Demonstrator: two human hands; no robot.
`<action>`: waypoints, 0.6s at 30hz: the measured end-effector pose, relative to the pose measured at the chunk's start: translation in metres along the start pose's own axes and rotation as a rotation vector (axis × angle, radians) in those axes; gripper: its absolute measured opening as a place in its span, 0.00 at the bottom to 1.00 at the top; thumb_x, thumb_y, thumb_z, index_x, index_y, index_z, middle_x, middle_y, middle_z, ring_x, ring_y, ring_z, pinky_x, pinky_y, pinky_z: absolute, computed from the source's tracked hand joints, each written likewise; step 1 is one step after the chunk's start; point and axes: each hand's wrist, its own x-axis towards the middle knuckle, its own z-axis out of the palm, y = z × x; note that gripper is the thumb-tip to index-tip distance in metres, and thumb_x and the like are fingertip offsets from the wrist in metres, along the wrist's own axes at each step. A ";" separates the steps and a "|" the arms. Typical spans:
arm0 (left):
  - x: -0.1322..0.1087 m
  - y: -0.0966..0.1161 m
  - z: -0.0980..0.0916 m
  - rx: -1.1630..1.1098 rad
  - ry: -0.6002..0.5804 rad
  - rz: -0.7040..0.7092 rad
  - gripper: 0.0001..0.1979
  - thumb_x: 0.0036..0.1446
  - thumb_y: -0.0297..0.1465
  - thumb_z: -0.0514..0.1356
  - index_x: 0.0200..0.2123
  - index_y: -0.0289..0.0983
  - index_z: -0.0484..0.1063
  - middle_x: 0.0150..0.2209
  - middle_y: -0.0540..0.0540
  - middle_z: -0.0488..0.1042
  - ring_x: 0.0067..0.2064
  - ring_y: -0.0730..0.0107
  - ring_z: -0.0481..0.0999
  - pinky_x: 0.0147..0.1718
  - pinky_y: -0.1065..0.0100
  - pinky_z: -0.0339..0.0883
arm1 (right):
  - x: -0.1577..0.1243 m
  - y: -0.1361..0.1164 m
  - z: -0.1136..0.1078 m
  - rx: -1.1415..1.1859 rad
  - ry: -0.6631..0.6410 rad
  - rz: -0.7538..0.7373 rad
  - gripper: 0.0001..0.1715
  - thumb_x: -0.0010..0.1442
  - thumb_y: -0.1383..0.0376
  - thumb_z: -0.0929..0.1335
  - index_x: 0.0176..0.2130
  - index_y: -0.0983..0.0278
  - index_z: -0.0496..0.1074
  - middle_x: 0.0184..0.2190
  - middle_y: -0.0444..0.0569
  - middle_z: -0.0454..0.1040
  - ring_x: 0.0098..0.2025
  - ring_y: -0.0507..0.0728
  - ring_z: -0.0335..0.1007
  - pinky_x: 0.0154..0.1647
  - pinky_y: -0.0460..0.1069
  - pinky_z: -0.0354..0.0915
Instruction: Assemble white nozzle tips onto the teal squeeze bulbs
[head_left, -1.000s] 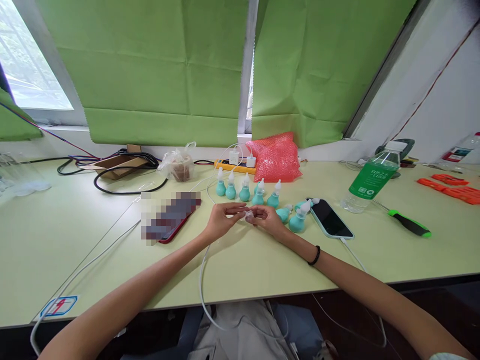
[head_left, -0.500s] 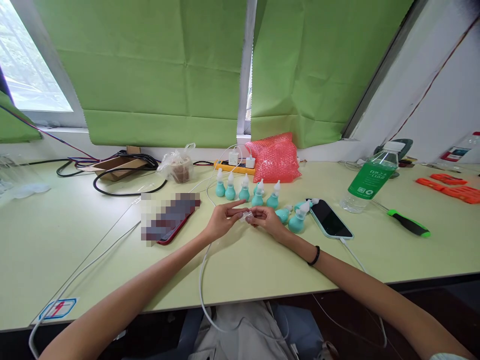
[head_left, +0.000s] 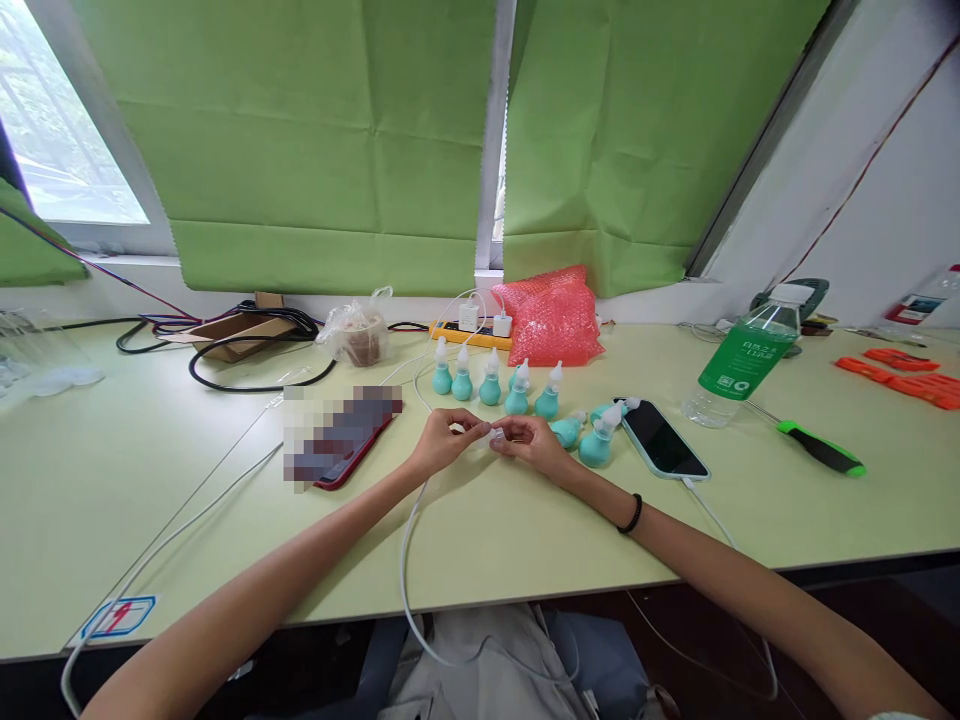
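Note:
Between my fingertips is a small clear piece, too small to make out well. My left hand pinches its left side, with thumb and index finger together. My right hand is closed on its right side. Just behind my hands several teal bulbs with clear tips stand upright in a loose row, one of them a teal bulb. To the right of my right hand, another teal bulb leans with its tip up to the right, and a teal bulb lies beside it.
A red-edged phone lies left; a charging phone lies right. Behind are a pink bubble-wrap bag, a yellow power strip and a bagged cup. Rightward are a water bottle and a screwdriver. A white cable crosses the table edge.
My left index finger, stretched out before, has curled in to meet the thumb at the clear piece. My right hand has hardly moved.

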 end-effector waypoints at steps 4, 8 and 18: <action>-0.001 0.001 0.000 -0.002 -0.003 0.001 0.10 0.45 0.36 0.58 0.25 0.33 0.73 0.26 0.46 0.74 0.30 0.70 0.71 0.28 0.72 0.63 | 0.000 0.001 0.001 -0.053 0.021 -0.026 0.19 0.39 0.60 0.71 0.32 0.66 0.70 0.24 0.43 0.69 0.26 0.50 0.64 0.28 0.45 0.61; -0.001 0.003 0.000 -0.074 -0.027 -0.040 0.10 0.44 0.35 0.59 0.25 0.33 0.73 0.27 0.46 0.74 0.30 0.70 0.71 0.29 0.72 0.64 | -0.002 0.002 0.002 -0.094 0.049 -0.068 0.16 0.40 0.60 0.71 0.31 0.66 0.71 0.24 0.44 0.69 0.27 0.50 0.65 0.27 0.45 0.63; -0.001 0.005 0.001 -0.280 -0.166 -0.195 0.14 0.42 0.38 0.61 0.28 0.33 0.65 0.23 0.48 0.70 0.25 0.73 0.70 0.22 0.71 0.67 | -0.006 0.002 0.005 -0.200 0.044 -0.140 0.14 0.44 0.59 0.69 0.31 0.65 0.72 0.24 0.47 0.71 0.26 0.52 0.67 0.27 0.47 0.64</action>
